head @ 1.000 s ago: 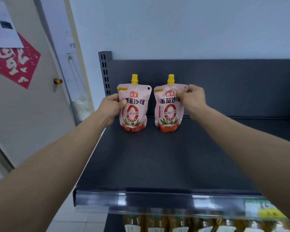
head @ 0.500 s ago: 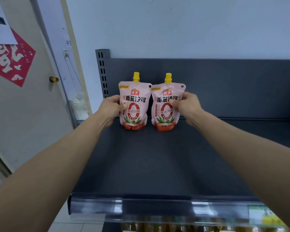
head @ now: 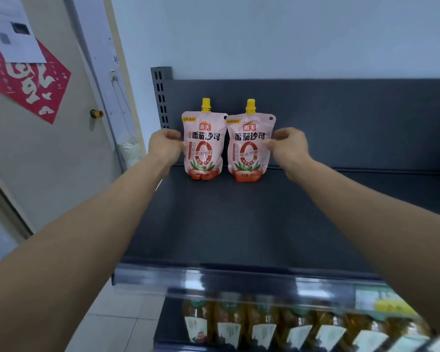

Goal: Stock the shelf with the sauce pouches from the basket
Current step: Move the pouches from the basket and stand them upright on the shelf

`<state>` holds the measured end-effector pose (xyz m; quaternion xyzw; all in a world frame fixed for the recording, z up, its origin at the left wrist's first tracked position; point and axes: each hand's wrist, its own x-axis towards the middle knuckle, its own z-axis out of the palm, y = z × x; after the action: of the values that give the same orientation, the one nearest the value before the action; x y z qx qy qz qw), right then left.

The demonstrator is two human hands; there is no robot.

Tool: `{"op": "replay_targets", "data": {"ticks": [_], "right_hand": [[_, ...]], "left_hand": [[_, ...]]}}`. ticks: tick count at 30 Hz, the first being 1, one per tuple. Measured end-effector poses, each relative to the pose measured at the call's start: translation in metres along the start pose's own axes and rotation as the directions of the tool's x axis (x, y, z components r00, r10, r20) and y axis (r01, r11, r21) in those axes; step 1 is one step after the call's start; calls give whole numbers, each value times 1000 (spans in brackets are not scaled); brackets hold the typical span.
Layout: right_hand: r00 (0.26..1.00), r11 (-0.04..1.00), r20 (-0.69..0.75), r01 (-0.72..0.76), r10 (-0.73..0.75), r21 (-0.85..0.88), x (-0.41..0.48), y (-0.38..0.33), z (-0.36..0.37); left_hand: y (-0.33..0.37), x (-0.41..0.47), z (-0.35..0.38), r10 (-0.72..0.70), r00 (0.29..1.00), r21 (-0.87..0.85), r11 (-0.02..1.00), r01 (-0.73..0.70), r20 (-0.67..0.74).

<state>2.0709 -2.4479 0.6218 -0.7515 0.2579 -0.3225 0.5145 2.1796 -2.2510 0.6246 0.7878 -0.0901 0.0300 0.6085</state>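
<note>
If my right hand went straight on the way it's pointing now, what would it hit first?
The right tomato sauce pouch: your right hand points left and away from you, and its fingertips seem to pinch that pouch's right edge. Depth is hard to judge, but nothing else lies between.

The left pouch (head: 203,148) and the right pouch (head: 248,151) are coloured pale pink and printed with black characters, a red ring, and red tomatoes with green leaves at the foot. Their caps (head: 205,104) are coloured yellow. The shelf (head: 239,224) is finished in dark grey. The bottles (head: 259,323) beneath are tinted amber and labelled in white. A red paper (head: 28,85) on the beige door (head: 48,174) is marked with white characters.
</note>
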Motion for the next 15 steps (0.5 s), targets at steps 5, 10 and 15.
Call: {"op": "replay_targets", "data": {"ticks": [5,10,15], "right_hand": [[984,982,92,161,-152,-96,-51,-7,-41],[934,921,216,330,-286,-207,-122,1,-102],[882,866,341,423,-326,-267,-201,37,-173]], "left_hand": [[20,-69,-6,113,994,-23,993,-113,-8],[37,-176,9,214,961,-40,977,-210,176],[20,-288,34,179,850,49,971,-233,495]]}}
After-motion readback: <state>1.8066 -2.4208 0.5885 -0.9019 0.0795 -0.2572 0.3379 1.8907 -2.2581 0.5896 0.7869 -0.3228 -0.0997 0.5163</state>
